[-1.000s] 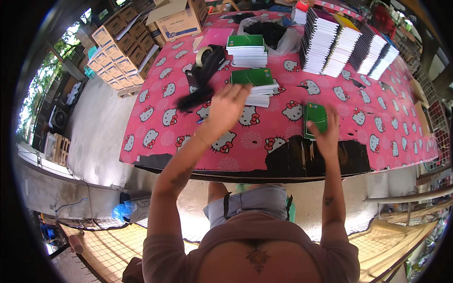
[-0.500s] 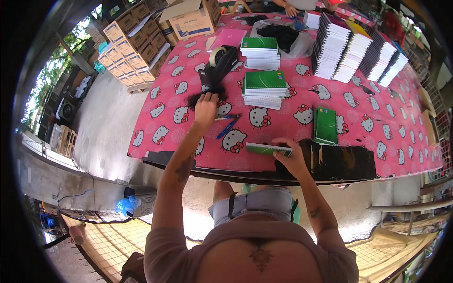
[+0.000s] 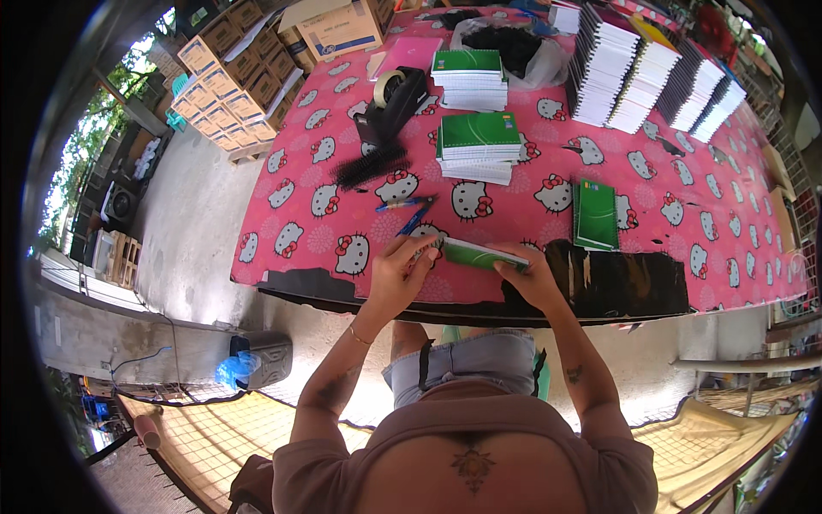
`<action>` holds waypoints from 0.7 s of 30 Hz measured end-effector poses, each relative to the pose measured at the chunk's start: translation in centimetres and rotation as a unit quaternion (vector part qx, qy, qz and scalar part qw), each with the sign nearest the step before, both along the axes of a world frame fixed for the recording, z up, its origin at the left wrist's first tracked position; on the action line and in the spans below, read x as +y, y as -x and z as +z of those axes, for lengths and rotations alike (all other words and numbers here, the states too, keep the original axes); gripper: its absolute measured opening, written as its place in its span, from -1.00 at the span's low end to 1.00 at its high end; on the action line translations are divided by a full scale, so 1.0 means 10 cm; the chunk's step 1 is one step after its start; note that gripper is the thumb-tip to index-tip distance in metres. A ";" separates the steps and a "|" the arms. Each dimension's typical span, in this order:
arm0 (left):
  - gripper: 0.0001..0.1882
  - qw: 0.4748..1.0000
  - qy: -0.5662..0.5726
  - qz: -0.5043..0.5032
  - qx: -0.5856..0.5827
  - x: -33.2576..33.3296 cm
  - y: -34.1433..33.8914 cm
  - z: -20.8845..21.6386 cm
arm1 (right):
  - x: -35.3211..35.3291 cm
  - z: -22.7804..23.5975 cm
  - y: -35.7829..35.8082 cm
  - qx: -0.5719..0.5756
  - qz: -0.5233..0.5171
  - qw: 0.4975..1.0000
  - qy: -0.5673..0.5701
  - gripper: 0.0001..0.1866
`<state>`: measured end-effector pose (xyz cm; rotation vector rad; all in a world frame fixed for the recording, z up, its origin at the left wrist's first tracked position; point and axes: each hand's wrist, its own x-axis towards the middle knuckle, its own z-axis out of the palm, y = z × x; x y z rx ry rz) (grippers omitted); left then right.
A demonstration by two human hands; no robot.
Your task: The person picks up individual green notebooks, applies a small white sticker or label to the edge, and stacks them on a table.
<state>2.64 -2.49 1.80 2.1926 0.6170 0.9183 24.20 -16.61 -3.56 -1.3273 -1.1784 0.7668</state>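
My right hand [image 3: 529, 272] grips a small green notebook [image 3: 479, 255], tilted on its edge above the table's front. At the notebook's left end, my left hand [image 3: 402, 272] has its fingertips pinched together; whatever they hold is too thin to make out. Just beyond lie two blue pens [image 3: 414, 219], crossed at one end. Farther off sits a pile of black spiral binding coils [image 3: 373, 166], next to a black tape dispenser [image 3: 394, 107]. A stack of green notebooks [image 3: 478, 147] stands behind the pens, and a green notebook [image 3: 596, 213] lies flat to the right.
Another green notebook stack [image 3: 468, 79] is farther back, beside a clear bag of black coils [image 3: 514, 64]. Tall stacks of spiral notebooks [image 3: 602, 73] stand at the back right. Black sheeting [image 3: 621, 281] covers part of the table's front edge. Cartons [image 3: 231, 81] are piled at left.
My left hand has come back from the black coil pile to the notebook's left end. My right hand still holds the notebook. The view has shifted slightly.
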 end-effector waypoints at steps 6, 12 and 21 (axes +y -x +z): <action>-0.79 1.000 -0.010 0.013 -0.006 0.03 0.01 -0.14 | 0.00 0.03 0.00 -0.014 0.003 1.000 -0.009 -0.69; -0.79 1.000 0.001 -0.007 -0.009 0.10 -0.06 -0.09 | 0.00 0.04 -0.01 -0.009 0.008 1.000 0.007 -0.69; -0.76 0.987 -0.077 -0.127 0.067 0.33 -0.10 -0.05 | -0.02 0.02 -0.02 -0.021 0.017 0.999 0.024 -0.69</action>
